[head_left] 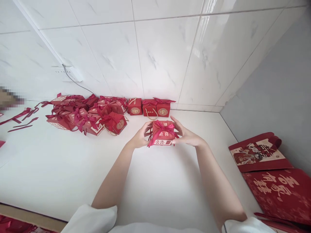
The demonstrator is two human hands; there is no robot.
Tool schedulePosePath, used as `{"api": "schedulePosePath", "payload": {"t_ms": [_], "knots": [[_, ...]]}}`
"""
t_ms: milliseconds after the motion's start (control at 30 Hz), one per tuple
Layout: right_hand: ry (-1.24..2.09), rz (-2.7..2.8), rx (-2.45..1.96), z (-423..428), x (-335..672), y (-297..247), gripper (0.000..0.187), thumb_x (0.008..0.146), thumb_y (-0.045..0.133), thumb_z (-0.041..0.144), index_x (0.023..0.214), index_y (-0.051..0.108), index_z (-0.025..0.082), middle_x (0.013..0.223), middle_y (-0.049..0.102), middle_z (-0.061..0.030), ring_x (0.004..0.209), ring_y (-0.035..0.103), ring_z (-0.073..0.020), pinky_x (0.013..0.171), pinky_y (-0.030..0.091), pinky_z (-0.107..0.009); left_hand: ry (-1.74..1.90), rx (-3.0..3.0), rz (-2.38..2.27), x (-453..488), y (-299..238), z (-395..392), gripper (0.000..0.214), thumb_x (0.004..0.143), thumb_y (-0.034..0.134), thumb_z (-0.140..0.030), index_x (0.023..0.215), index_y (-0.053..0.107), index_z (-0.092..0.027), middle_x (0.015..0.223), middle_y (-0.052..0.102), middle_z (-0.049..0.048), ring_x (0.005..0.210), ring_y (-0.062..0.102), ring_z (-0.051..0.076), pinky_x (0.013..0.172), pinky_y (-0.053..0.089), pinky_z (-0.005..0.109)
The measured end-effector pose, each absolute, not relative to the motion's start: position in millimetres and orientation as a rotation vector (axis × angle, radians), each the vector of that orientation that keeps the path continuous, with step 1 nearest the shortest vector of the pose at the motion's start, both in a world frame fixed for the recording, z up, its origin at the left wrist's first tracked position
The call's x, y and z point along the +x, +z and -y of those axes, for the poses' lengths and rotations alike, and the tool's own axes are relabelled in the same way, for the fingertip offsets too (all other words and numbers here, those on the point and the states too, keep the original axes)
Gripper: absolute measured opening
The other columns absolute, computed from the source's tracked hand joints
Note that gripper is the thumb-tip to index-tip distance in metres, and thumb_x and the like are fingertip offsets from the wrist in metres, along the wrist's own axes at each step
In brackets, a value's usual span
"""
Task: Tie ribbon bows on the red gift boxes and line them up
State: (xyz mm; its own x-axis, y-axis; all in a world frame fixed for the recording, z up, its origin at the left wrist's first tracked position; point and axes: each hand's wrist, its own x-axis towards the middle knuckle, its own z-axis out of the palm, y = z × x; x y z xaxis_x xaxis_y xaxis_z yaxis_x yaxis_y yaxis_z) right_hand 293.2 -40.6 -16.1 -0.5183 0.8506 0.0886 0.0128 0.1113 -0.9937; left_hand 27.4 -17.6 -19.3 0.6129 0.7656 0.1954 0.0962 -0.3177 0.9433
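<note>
A small red gift box [161, 137] with pale lettering, a white label on its near side and a magenta ribbon bow [163, 127] is between my two hands. My left hand [141, 136] is curled against its left side, partly hidden behind ribbon ends. On the right side, my right hand [188, 135] holds the box with the thumb near its front edge, while one finger sticks up away from it. Just behind stand red boxes [163, 110] in a row along the wall, some with bows and gold cord handles.
Several ribboned red boxes [82, 117] are heaped to the left against the tiled wall [109, 58]. Loose ribbon strips [21, 124] lie at far left on the white table [60, 168]. Red paper bags [274, 187] lie at right. A cable [75, 81] runs behind the heap.
</note>
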Motion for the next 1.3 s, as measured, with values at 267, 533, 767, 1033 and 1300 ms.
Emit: {"api": "schedulePosePath", "payload": {"t_ms": [267, 533, 767, 1033, 1300], "knots": [[1.543, 1.345, -0.718, 19.4, 267.8, -78.0, 0.072, 0.081, 0.063, 0.049, 0.144, 0.031, 0.032, 0.148, 0.038, -0.007, 0.137, 0.035, -0.0251, 0.114, 0.024, -0.048, 0.957, 1.423, -0.641, 19.3, -79.6, -2.4, 0.094, 0.057, 0.08, -0.031, 0.14, 0.038, -0.023, 0.15, 0.034, 0.0127, 0.137, 0.032, 0.035, 0.11, 0.032, 0.046], [1.475, 1.216, -0.738, 23.6, 258.5, -75.7, 0.046, 0.082, 0.061, 0.046, 0.124, 0.05, 0.029, 0.129, 0.058, -0.0054, 0.12, 0.053, -0.0244, 0.106, 0.036, -0.044, 1.326, 1.055, -1.048, 13.0, -65.5, -9.0, 0.038, 0.079, 0.043, -0.04, 0.104, 0.06, -0.018, 0.118, 0.064, 0.0104, 0.115, 0.057, 0.025, 0.097, 0.043, 0.042], [1.399, 1.501, -0.853, 37.0, 259.6, -28.8, 0.025, 0.088, 0.054, 0.047, 0.09, 0.058, 0.022, 0.126, 0.06, -0.0065, 0.11, 0.057, -0.0218, 0.099, 0.041, -0.042, 1.163, 1.855, -1.403, 42.5, -23.9, 13.2, 0.018, 0.081, 0.057, -0.037, 0.086, 0.063, -0.021, 0.104, 0.063, 0.0042, 0.104, 0.058, 0.02, 0.098, 0.041, 0.037], [1.362, 1.692, -0.98, 43.4, 254.7, -7.9, 0.037, 0.088, 0.05, 0.054, 0.084, 0.07, 0.023, 0.13, 0.056, -0.003, 0.117, 0.052, -0.0238, 0.103, 0.037, -0.038, 0.995, 2.022, -1.33, 44.1, -11.3, 21.3, 0.014, 0.082, 0.058, -0.034, 0.081, 0.062, -0.02, 0.106, 0.061, 0.0044, 0.103, 0.057, 0.019, 0.098, 0.041, 0.038], [1.472, 1.621, -0.948, 42.0, 251.4, -14.6, 0.028, 0.081, 0.062, 0.049, 0.08, 0.07, 0.022, 0.138, 0.048, -0.0032, 0.116, 0.054, -0.0251, 0.103, 0.039, -0.042, 0.925, 1.882, -1.359, 49.2, -19.0, 21.3, 0.008, 0.072, 0.064, -0.025, 0.078, 0.063, -0.02, 0.109, 0.059, 0.0043, 0.105, 0.058, 0.02, 0.1, 0.042, 0.04]]}}
